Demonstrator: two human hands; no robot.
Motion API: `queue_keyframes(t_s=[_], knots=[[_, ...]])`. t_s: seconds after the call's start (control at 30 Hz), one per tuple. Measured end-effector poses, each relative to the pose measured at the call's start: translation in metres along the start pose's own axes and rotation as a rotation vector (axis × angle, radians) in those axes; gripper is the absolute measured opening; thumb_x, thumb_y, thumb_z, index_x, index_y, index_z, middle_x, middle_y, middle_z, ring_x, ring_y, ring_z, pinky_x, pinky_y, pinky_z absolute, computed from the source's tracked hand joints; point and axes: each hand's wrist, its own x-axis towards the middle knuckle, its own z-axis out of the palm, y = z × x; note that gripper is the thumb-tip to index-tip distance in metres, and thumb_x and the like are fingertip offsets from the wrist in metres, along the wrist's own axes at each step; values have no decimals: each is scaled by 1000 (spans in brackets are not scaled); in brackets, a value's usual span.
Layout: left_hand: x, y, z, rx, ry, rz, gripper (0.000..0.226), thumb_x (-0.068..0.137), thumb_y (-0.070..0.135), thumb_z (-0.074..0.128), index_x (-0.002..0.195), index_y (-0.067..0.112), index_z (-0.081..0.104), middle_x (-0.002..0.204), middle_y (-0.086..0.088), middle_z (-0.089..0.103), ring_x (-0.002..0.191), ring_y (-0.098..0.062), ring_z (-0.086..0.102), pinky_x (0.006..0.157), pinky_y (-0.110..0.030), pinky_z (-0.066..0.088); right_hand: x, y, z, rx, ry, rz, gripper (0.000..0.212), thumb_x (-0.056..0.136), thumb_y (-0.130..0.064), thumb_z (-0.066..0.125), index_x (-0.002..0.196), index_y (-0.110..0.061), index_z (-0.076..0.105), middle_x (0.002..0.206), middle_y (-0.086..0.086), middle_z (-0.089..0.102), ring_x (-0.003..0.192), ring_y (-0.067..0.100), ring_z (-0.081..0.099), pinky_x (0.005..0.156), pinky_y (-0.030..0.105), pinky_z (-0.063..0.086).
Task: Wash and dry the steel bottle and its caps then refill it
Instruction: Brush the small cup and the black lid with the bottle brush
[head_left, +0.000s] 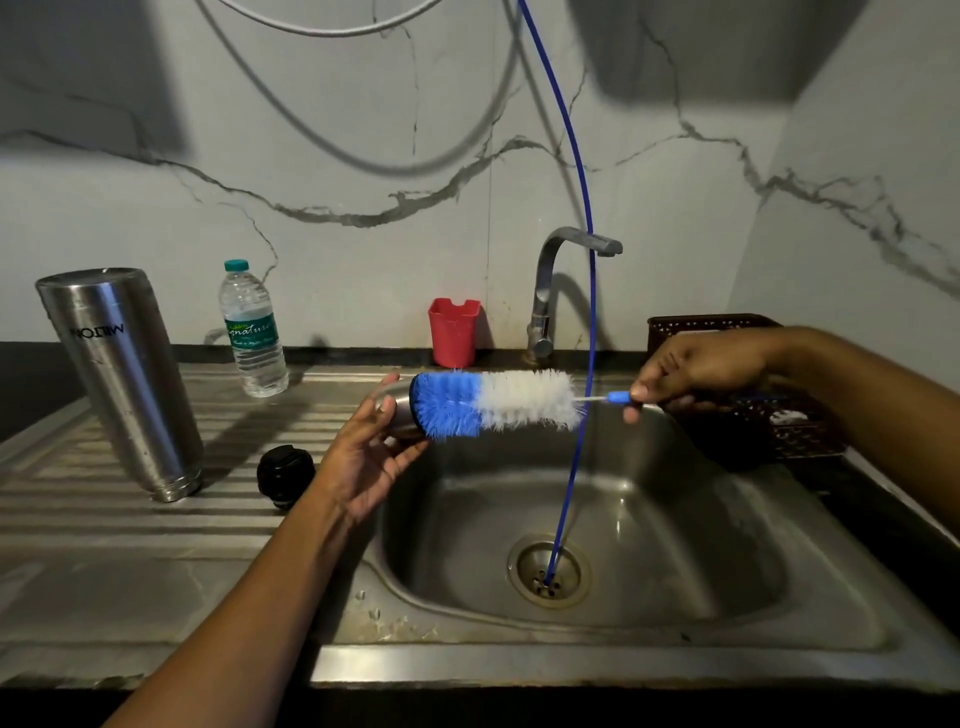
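The steel bottle stands upside down on the ribbed drainboard at the left. A black inner cap lies on the drainboard to its right. My left hand holds a steel outer cap over the sink's left edge, fingers curled around it. My right hand grips the handle of a blue-and-white bottle brush. The brush's blue tip is pushed into the cap's mouth.
A plastic water bottle stands at the back of the drainboard. A red cup and a steel tap are behind the sink basin. A thin blue tube hangs into the drain. A dark basket sits at the right.
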Motion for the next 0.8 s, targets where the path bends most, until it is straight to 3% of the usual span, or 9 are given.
queue_keyframes(t_s=[0.07, 0.13, 0.2, 0.33, 0.4, 0.5, 0.6, 0.7, 0.8], knots=[[2, 0, -1, 6, 55, 7, 99, 29, 43, 96, 119, 21, 62, 96, -5, 70, 88, -19, 67, 67, -30, 58, -2, -1, 11, -405, 245, -72, 46, 78, -58, 61, 98, -18, 70, 64, -4, 58, 51, 11, 49, 50, 24, 35], [3, -1, -1, -3, 100, -9, 93, 23, 45, 96, 107, 19, 65, 92, -7, 68, 85, -19, 65, 61, -27, 57, -3, 7, 20, -1082, 721, -274, 33, 92, -47, 46, 100, -22, 66, 79, -3, 63, 68, 16, 59, 54, 26, 37], [3, -2, 0, -3, 121, -35, 91, 20, 45, 97, 100, 16, 64, 89, -8, 68, 79, -18, 68, 58, -26, 57, -5, 18, 35, -1353, 951, -545, 36, 93, -36, 37, 94, -14, 66, 72, 3, 59, 60, 25, 58, 46, 28, 36], [0, -1, -1, 25, 116, -45, 91, 19, 44, 97, 99, 20, 63, 88, -6, 68, 74, -17, 69, 60, -27, 57, 4, 28, 42, -1079, 752, -628, 36, 92, -40, 44, 95, -16, 70, 69, 2, 63, 54, 22, 59, 45, 27, 38], [-2, 0, -2, 42, 67, -23, 95, 23, 44, 96, 110, 26, 64, 88, -2, 71, 77, -15, 69, 64, -29, 58, 3, 21, 32, -545, 448, -390, 30, 90, -41, 54, 97, -18, 72, 62, -1, 59, 51, 18, 52, 51, 26, 36], [-3, -3, -1, 98, 2, -19, 96, 30, 43, 96, 118, 29, 62, 85, 1, 71, 75, -13, 69, 66, -31, 58, 1, 20, 17, 134, 67, -14, 38, 80, -36, 56, 101, -6, 69, 48, -5, 35, 38, 9, 27, 39, 19, 22], [0, -6, -3, 117, 68, 23, 77, 31, 47, 95, 101, 28, 68, 78, 2, 70, 73, -14, 67, 63, -29, 57, 10, 22, 21, -262, 223, -93, 32, 85, -41, 56, 94, -13, 69, 55, -5, 50, 46, 9, 42, 48, 23, 31], [0, -8, -5, 89, 125, 42, 25, 65, 40, 77, 83, 25, 69, 76, 2, 70, 77, -15, 65, 60, -26, 57, 26, 32, 29, -1080, 800, -404, 28, 91, -41, 52, 95, -19, 68, 80, 0, 63, 68, 18, 61, 49, 21, 29], [2, -10, -9, 92, 150, 50, 19, 77, 34, 59, 92, 22, 62, 74, 3, 69, 73, -11, 65, 59, -24, 56, 37, 42, 37, -1231, 1000, -664, 37, 92, -39, 40, 90, -15, 68, 70, 2, 62, 56, 22, 59, 44, 22, 29]])
